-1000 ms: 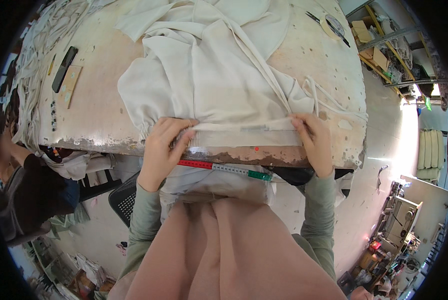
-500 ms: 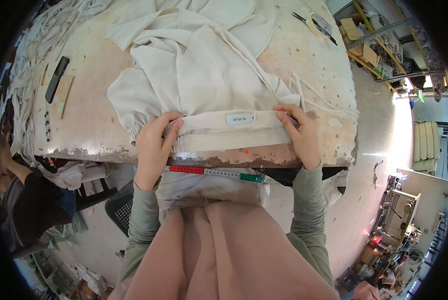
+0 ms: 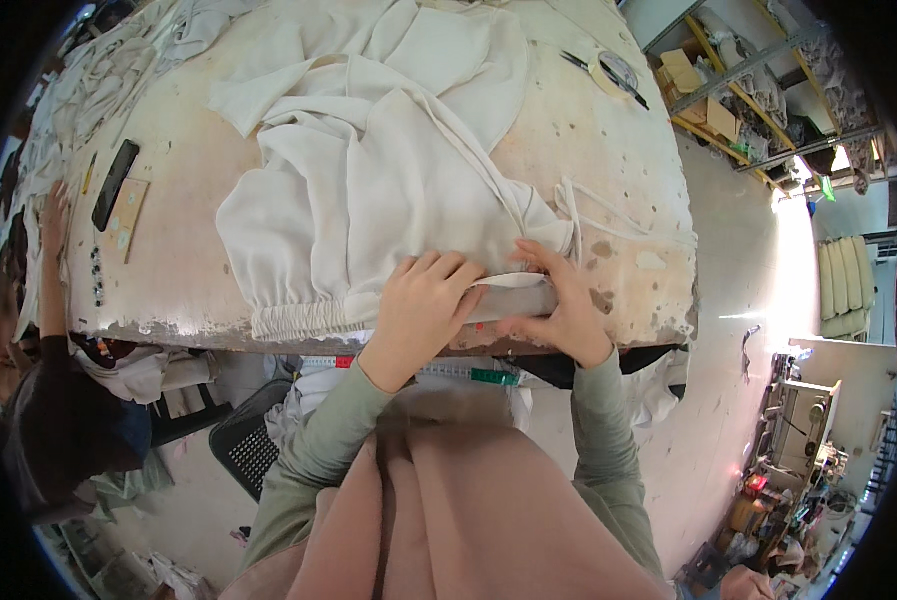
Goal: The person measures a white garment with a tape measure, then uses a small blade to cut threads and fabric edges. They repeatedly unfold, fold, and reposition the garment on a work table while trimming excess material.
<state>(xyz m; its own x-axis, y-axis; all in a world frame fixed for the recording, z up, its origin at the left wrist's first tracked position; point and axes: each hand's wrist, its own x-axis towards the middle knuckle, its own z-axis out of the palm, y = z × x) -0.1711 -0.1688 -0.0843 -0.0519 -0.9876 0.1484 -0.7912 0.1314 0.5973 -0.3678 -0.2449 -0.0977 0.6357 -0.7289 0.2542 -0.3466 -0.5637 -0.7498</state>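
the cream garment (image 3: 388,190) lies spread on the worn worktop (image 3: 618,150), its elastic hem at the near edge. the left hand (image 3: 420,310) presses flat on the hem, fingers curled over the fold; the right hand (image 3: 558,305) pinches the band beside it. half a second ago the hands were well apart along the hem; now they meet right of centre. a cardboard box (image 3: 683,70) sits on the far right shelf, contents unclear.

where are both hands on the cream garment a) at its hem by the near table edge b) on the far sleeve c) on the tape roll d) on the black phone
a: the left hand and right hand press the garment hem at the near table edge.
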